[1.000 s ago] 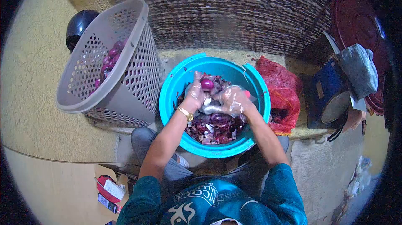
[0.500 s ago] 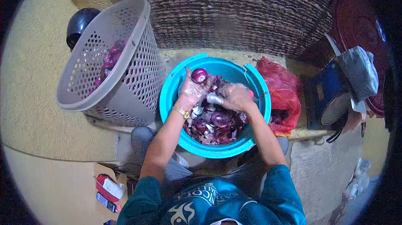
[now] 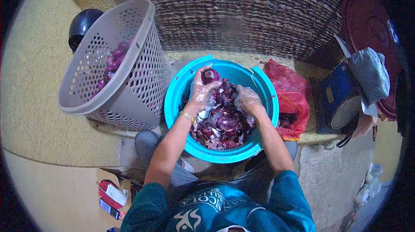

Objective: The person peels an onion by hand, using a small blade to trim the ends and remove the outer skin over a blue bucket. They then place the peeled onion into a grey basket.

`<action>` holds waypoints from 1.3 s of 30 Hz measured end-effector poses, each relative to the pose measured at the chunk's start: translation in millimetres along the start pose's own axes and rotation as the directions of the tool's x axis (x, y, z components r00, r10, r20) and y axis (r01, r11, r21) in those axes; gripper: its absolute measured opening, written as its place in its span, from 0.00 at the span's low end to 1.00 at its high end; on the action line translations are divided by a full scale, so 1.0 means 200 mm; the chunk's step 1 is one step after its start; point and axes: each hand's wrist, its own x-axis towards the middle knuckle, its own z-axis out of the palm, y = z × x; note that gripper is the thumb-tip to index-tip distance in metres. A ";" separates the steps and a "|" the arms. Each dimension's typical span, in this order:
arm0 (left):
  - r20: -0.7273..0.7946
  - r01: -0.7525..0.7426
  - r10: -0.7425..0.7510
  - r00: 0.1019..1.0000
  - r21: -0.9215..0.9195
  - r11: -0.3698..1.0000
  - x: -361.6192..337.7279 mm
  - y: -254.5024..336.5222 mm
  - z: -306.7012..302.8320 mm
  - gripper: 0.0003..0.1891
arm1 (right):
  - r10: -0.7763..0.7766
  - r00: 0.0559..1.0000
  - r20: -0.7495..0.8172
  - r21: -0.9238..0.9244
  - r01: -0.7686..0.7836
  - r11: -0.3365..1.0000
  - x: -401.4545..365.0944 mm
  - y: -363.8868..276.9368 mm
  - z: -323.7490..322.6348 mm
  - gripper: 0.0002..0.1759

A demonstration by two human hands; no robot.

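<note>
A blue basin (image 3: 221, 158) in front of me holds red onions and loose purple skins (image 3: 225, 139). My left hand (image 3: 202, 91), in a clear plastic glove, grips a peeled red onion (image 3: 210, 75) over the basin's left part. Another onion (image 3: 227, 122) lies among the skins lower down. My right hand (image 3: 248, 100), gloved too, is at the right side of the heap with its fingers curled down toward the skins. What those fingers hold, if anything, is hidden.
At the left stands a tall perforated basket (image 3: 138, 89) with red onions inside. A red mesh sack (image 3: 290, 89) touches the basin's right side. Farther right are a blue weighing scale (image 3: 337, 98) and a grey plastic bag (image 3: 369, 74). A phone (image 3: 109, 208) lies at lower left.
My right hand has moved away from my left hand, to the right and slightly down. The held onion has shifted slightly right, and my left fingers have closed around it.
</note>
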 end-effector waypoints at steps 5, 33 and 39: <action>0.090 -0.198 0.182 0.979 0.231 0.952 -0.01 -0.01 0.03 0.33 | -0.014 0.997 0.075 0.103 0.006 0.995 0.00 0.00 0.00 0.23; -0.006 -0.043 0.045 0.999 0.210 0.977 -0.01 -0.01 -0.04 0.39 | 0.105 0.942 -0.319 0.686 0.153 0.711 0.08 0.07 0.02 0.25; 0.205 0.066 -0.024 0.979 -0.201 0.977 -0.05 0.11 0.02 0.25 | 0.098 0.937 -0.336 0.651 0.156 0.742 -0.02 -0.03 -0.16 0.24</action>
